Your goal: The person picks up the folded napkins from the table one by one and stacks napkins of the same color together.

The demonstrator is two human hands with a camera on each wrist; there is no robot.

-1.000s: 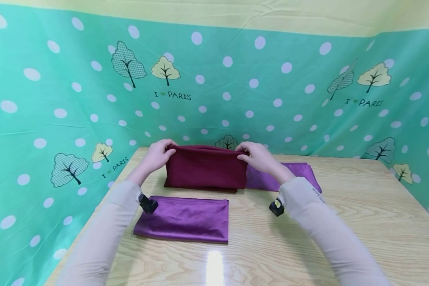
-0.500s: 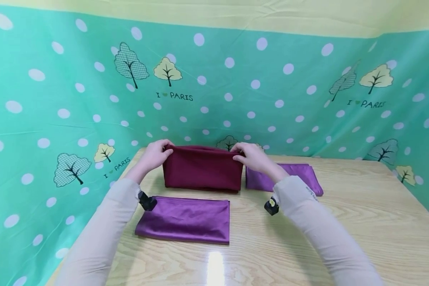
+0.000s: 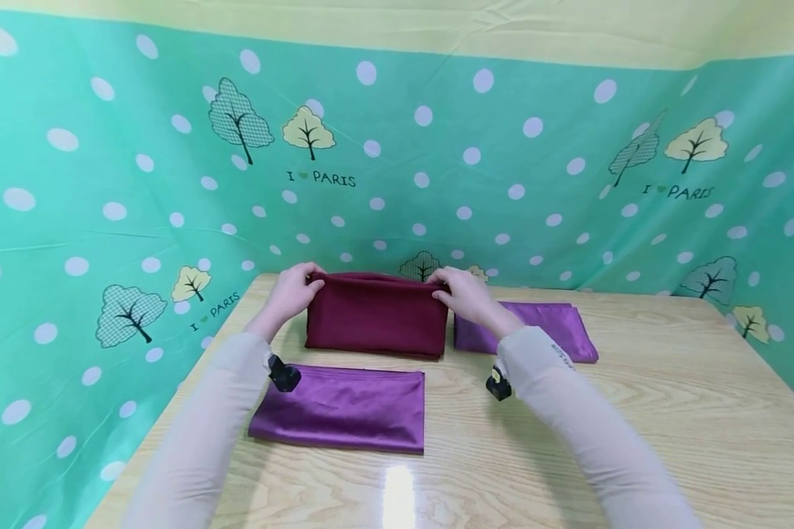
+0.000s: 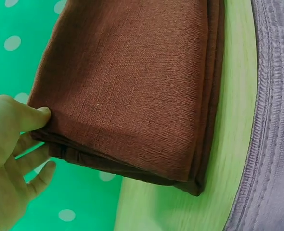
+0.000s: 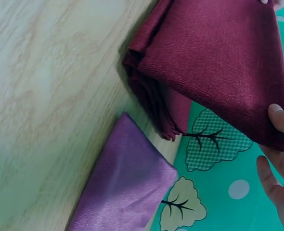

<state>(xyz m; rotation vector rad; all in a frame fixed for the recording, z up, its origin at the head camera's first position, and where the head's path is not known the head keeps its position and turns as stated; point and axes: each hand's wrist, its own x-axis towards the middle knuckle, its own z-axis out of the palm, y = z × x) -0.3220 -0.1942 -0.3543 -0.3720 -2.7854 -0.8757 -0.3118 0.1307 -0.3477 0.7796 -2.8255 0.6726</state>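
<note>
A dark red folded cloth [image 3: 376,316] stands on its lower edge near the back of the table, its upper edge raised between both hands. My left hand [image 3: 294,291] pinches the top left corner, thumb in front and fingers behind; in the left wrist view the thumb [image 4: 33,117] presses the fabric and several layers show at the edge. On the other side my right hand [image 3: 465,292] pinches the top right corner. From the right wrist view, the raised layer of the red cloth [image 5: 219,62] slopes up from a folded stack beneath it.
A folded purple cloth [image 3: 344,411] lies flat in front of the red one. Just right of the red cloth lies another purple cloth [image 3: 536,329], partly behind the right forearm. The wooden table [image 3: 662,397] meets a green dotted curtain [image 3: 542,184] at the back.
Both hands have kept their hold on the red cloth. Its right end has shifted slightly left with the right hand, and a narrow gap now separates it from the purple cloth at right.
</note>
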